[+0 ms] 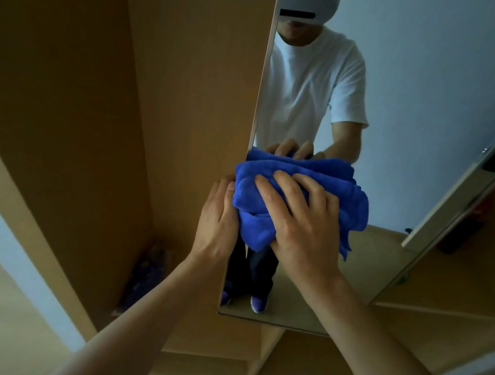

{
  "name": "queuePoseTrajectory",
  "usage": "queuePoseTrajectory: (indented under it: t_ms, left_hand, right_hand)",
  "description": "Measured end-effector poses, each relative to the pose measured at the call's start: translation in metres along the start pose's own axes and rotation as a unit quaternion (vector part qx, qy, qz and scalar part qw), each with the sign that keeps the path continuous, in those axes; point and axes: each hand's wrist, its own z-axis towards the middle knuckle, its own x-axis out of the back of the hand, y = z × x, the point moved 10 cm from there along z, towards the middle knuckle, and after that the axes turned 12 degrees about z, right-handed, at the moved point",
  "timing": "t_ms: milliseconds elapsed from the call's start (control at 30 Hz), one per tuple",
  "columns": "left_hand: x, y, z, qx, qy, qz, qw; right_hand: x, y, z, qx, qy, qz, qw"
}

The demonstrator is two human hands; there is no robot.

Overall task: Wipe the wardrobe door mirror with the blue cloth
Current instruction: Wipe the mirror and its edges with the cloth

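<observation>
The head view shows one tall mirror set on a wooden wardrobe door, two bare forearms reaching up to it, and one blue cloth. The cloth is bunched into a wad and lies against the glass, close to the mirror's left edge and about halfway up it, with a loose corner hanging down at the right. The right hand lies on top of the cloth with four fingers splayed and only lightly bent. Its grip is apart, pressing the wad to the glass rather than clamped round it, and its thumb is hidden. The left hand sits just beside it, at the line where mirror meets wood, with its thumb touching the cloth's left side. Whether that hand's grip closes round the edge cannot be told, since its fingers are foreshortened. The glass reflects one person in a white T-shirt, dark trousers and two purple shoes. One dim purplish heap, too blurred to identify, lies low in the wardrobe at the left.
</observation>
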Motion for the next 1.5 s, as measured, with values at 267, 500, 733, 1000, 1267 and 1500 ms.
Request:
queuePoseTrajectory:
  t_ms: [267, 500, 733, 1000, 1267, 1500]
  left_hand:
    - [-0.007, -0.049, -0.010, 0.043, -0.001, -0.017, 0.999]
    - [-0.013, -0.089, -0.022, 0.085, -0.007, -0.013, 0.996]
    - [-0.024, -0.135, -0.039, 0.108, -0.017, 0.010, 0.994]
    - [-0.035, -0.187, -0.058, 0.127, -0.024, 0.030, 0.991]
    - [-0.047, -0.237, -0.075, 0.142, -0.037, 0.010, 0.989]
    - [-0.057, -0.278, -0.089, 0.157, -0.058, 0.015, 0.986]
  right_hand:
    - [-0.031, -0.004, -0.045, -0.023, -0.036, 0.022, 0.999]
    - [-0.059, -0.008, -0.087, -0.036, -0.062, 0.039, 0.997]
    - [-0.096, -0.013, -0.146, -0.046, -0.083, 0.040, 0.995]
    - [-0.131, -0.017, -0.195, -0.091, -0.099, 0.071, 0.988]
    - [-0.158, -0.022, -0.232, -0.096, -0.089, 0.073, 0.989]
    - [-0.189, -0.029, -0.275, -0.105, -0.119, 0.073, 0.985]
